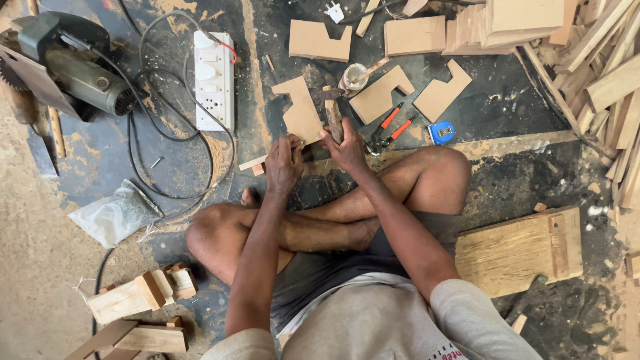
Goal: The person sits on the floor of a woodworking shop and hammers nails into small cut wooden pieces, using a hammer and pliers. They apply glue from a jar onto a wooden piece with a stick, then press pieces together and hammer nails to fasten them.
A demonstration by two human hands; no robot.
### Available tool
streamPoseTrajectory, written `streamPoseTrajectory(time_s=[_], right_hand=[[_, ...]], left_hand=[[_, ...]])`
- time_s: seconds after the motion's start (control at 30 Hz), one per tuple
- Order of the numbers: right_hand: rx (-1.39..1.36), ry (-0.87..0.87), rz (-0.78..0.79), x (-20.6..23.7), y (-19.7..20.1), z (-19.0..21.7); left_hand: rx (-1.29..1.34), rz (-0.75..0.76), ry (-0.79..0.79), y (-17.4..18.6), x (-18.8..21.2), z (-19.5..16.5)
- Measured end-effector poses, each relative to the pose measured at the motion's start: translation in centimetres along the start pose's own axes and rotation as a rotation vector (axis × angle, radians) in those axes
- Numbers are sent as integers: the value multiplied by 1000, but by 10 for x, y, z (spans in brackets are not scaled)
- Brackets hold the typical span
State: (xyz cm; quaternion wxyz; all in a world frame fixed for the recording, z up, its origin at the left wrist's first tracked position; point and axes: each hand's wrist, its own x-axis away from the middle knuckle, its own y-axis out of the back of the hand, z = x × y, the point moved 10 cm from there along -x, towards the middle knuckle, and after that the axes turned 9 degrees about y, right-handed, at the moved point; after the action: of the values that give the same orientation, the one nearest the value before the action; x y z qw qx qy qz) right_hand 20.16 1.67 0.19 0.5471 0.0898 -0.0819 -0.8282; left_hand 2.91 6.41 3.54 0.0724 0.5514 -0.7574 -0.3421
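1. Hands meet over the floor just ahead of the crossed legs, both forearms reaching forward from the body.
2. Left hand (283, 162): fingers curled tight round the lower edge of a notched board piece (299, 111), holding it upright-ish, tilted away from the body.
3. Right hand (347, 148): fingers closed on a hammer (333, 115); handle runs up from the fist, head (326, 94) sits beside the board's right edge. Cannot tell if head touches the board.
4. Small wood strip (254, 163) lies on the floor just left of the left hand, partly hidden under it.
5. Right of the hands: pliers with orange grips (390, 127), then a blue tape measure (441, 132), both on the floor, near but apart.
6. Ahead: small glue jar with a stick in it (353, 77), two more notched cutouts (381, 95) (441, 91), another cutout (319, 41) further up.
7. Left: white power strip (213, 80) with black cables looping round it, circular saw (63, 63) at the far left corner.
8. Plastic bag (115, 215) by the left knee; wood block offcuts (137, 297) lower left.
9. Thick plank (519, 250) lies by the right knee; stack of wood slats (610, 80) fills the right edge.
10. Nothing between the hands and the board; knees box in the work spot from both sides.
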Motion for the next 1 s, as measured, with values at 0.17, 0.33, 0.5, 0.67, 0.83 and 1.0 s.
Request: streamPoseTrajectory(time_s=[0.17,0.33,0.5,0.67,0.83,1.0], right_hand=[[208,99,-4,5,10,12],[567,78,164,24,28,30],[504,261,244,56,41,75],[727,303,346,74,33,85],[884,379,357,70,21,89],[905,426,306,71,25,94]], left_hand=[[1,-7,-5,0,-2,-4],[31,11,41,-5,-3,0],[30,15,28,-7,-2,-1],[1,-16,20,-5,0,-5],[25,29,72,-10,-4,0],[35,12,56,-7,-3,-3]])
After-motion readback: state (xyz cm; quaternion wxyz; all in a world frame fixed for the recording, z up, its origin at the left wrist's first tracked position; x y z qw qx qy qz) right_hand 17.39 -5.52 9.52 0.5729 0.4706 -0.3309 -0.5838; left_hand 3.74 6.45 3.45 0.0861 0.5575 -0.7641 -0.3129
